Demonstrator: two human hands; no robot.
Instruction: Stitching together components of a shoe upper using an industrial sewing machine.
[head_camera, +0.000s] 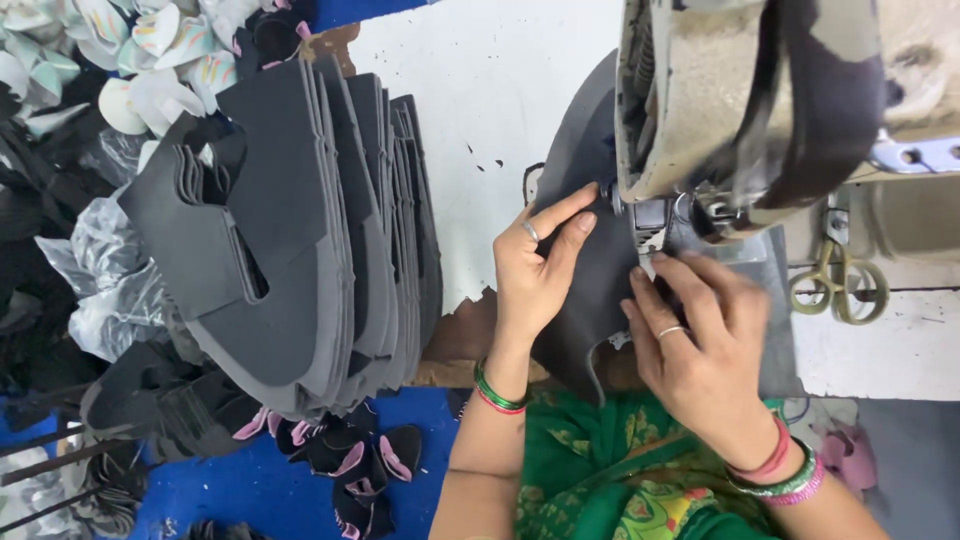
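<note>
A dark grey fabric piece (590, 160) lies on the white sewing table (480, 110) under the head of a worn sewing machine (740, 90). My left hand (535, 270) presses flat on the fabric just left of the needle area, fingers together, a ring on one finger. On the right side of the fabric, close to the presser foot (648, 235), rests my right hand (695, 350) with its fingertips holding the cloth down. Both wrists carry green and red bangles.
A tall fanned stack of cut dark grey fabric pieces (300, 230) stands left of the table. Pale shoe parts (150, 50) lie at top left, crumpled plastic (110, 280) below them. Scissors (835, 280) sit right of the machine. Small black and pink pieces (360, 460) lie on blue flooring.
</note>
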